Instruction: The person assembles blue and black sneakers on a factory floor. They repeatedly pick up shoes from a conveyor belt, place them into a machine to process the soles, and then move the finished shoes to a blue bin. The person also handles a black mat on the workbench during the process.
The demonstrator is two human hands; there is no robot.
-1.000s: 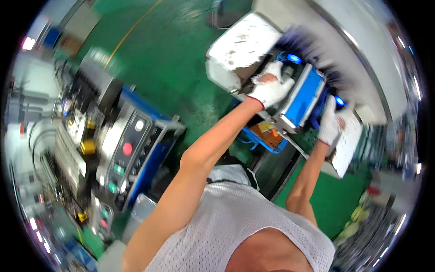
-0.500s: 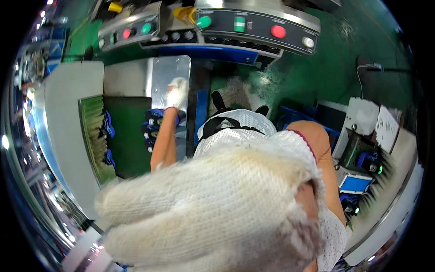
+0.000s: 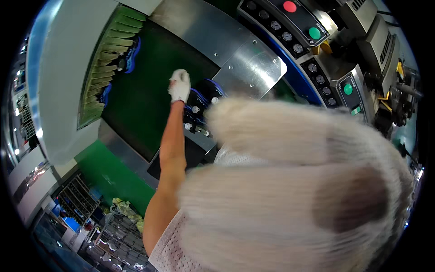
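Head view: shoes (image 3: pixel 198 101) are seen near four o'clock of the left hand (image 3: pixel 180 85), partly curled; the right hand (image 3: pixel 299 181) is loosely extended; whether anything is held cannot be told.

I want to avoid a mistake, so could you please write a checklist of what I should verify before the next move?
1. Left hand clear of the strip curtain: ok, it is over the green belt, apart from the flaps.
2. Right hand out of the camera's way: not ok, it covers much of the lower right.
3. Gloves on both hands: ok.
4. Left hand's contact with the black-and-blue footwear beside it: cannot tell.
5. Red button uncovered: ok, nothing lies over it.
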